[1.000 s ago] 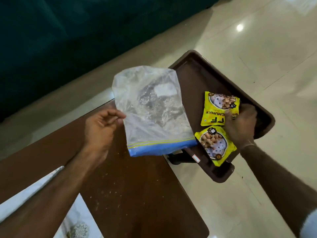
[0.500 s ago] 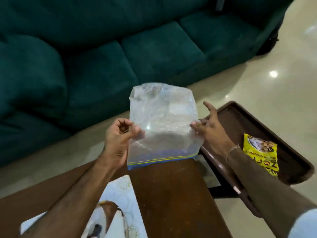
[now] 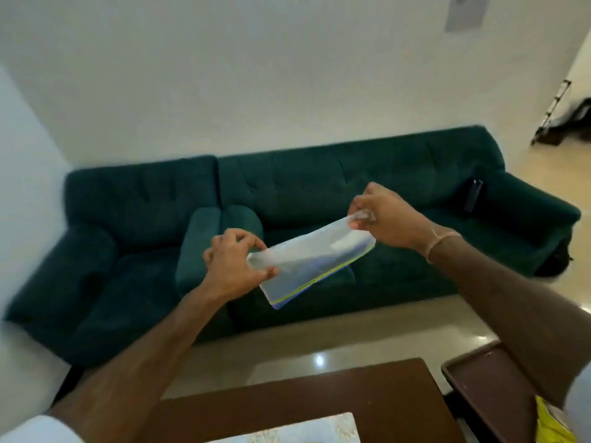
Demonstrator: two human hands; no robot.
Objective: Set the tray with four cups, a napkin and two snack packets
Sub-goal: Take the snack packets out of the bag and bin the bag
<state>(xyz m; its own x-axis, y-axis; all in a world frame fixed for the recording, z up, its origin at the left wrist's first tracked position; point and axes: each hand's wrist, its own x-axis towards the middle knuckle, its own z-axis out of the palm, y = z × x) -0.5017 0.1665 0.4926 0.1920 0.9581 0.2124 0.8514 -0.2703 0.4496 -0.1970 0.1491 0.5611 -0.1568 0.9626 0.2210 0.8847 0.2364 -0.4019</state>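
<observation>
A person's view has lifted from the table [image 3: 303, 388] to the room: a dark green sofa [image 3: 319, 193] against a white wall now fills most of the frame. Both hands hold an empty clear zip bag [image 3: 307, 263] up in the air in front of the sofa, well above the table. A second ago only the left hand held it while the right hand rested on the snack packets in the tray; now the left hand [image 3: 233, 266] pinches one end of the bag and the right hand [image 3: 387, 215] pinches the other, fingers closed on the plastic, pulling it flat. The brown tray [image 3: 473, 369] sits at the table's right edge, partly hidden by the right forearm, with one yellow snack packet [image 3: 550, 426] showing in it. The packets seem placed; no cups or napkin are visible, so most of the setting likely remains.
</observation>
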